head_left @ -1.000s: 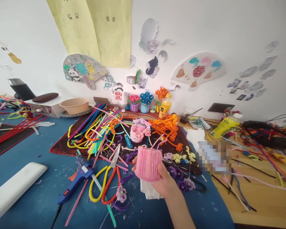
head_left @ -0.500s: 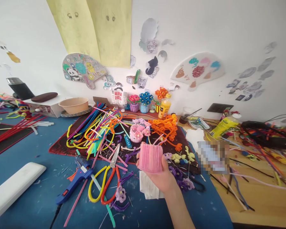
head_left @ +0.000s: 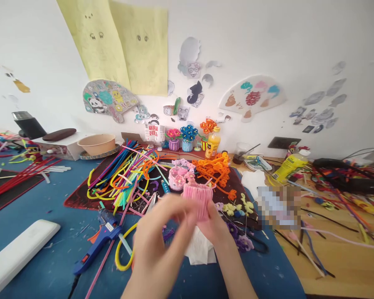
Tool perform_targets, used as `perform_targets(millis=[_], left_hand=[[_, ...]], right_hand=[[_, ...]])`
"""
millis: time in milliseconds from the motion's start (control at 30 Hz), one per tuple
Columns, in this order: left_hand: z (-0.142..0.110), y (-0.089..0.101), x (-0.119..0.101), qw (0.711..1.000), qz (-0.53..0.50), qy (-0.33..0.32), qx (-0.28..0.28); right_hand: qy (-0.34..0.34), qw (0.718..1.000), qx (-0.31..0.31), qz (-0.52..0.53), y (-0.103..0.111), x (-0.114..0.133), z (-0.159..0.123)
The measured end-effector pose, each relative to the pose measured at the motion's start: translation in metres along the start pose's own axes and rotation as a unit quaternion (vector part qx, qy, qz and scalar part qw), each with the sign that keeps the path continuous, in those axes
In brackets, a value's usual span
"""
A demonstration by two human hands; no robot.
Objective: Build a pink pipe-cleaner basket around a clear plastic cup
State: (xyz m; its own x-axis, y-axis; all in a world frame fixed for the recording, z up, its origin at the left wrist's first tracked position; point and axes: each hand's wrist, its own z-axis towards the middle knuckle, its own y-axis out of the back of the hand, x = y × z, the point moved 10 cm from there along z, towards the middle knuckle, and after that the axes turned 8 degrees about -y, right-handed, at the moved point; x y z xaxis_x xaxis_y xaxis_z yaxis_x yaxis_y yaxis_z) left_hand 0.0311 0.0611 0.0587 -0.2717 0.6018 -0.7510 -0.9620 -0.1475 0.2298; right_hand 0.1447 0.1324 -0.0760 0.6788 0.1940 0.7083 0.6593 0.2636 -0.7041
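Note:
A small pink pot (head_left: 198, 199), its wall made of upright rows of fuzzy pipe cleaner, is held up above the mat. My right hand (head_left: 216, 226) is closed around its right side and base. My left hand (head_left: 162, 234) is in front of the pot's left side, its fingers curved and smeared by motion; I cannot tell whether they touch it. Behind the pot stands a pink flower pot (head_left: 176, 178) with pink flowers on it. The left hand mostly hides the yellow-handled scissors (head_left: 121, 253). A white tissue (head_left: 201, 249) lies below the hands.
Left of my hands lies a blue glue gun (head_left: 99, 241), with a long white case (head_left: 21, 249) farther left. Piled pipe cleaners (head_left: 124, 170) and orange fuzzy pieces (head_left: 216, 170) cover the dark mat. An orange drink bottle (head_left: 212, 145) stands near the wall.
My left hand has come into view from below and moved up to the pot, covering most of the scissors. My right hand still holds the pot, whose top rim now shows.

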Motion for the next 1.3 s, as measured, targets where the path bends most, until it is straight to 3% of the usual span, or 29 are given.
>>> perform_targets(millis=[133, 267, 400, 567, 767, 1033, 1300], left_hand=[[0.028, -0.027, 0.064, 0.998, 0.044, 0.029, 0.041], [0.036, -0.048, 0.086, 0.997, 0.014, 0.022, 0.078], [0.043, -0.062, 0.090, 0.994, -0.005, 0.013, 0.106], [0.049, -0.062, 0.105, 0.996, 0.005, 0.032, 0.082], [0.048, -0.053, 0.106, 0.994, -0.011, 0.026, 0.109], [0.043, -0.053, 0.091, 0.986, 0.021, -0.017, 0.166], [0.038, -0.051, 0.087, 0.984, 0.039, -0.001, 0.173]], right_hand=[[0.083, 0.992, -0.030, -0.090, 0.000, 0.026, 0.012], [0.160, 0.963, -0.077, -0.202, 0.005, 0.054, 0.022], [0.193, 0.939, -0.092, -0.270, 0.008, 0.064, 0.034], [0.206, 0.917, -0.087, -0.331, 0.005, 0.060, 0.040], [0.151, 0.937, -0.002, -0.315, -0.007, 0.059, 0.035], [0.221, 0.907, -0.079, -0.349, 0.019, 0.070, 0.032], [0.234, 0.894, -0.060, -0.378, 0.005, 0.074, 0.020]])
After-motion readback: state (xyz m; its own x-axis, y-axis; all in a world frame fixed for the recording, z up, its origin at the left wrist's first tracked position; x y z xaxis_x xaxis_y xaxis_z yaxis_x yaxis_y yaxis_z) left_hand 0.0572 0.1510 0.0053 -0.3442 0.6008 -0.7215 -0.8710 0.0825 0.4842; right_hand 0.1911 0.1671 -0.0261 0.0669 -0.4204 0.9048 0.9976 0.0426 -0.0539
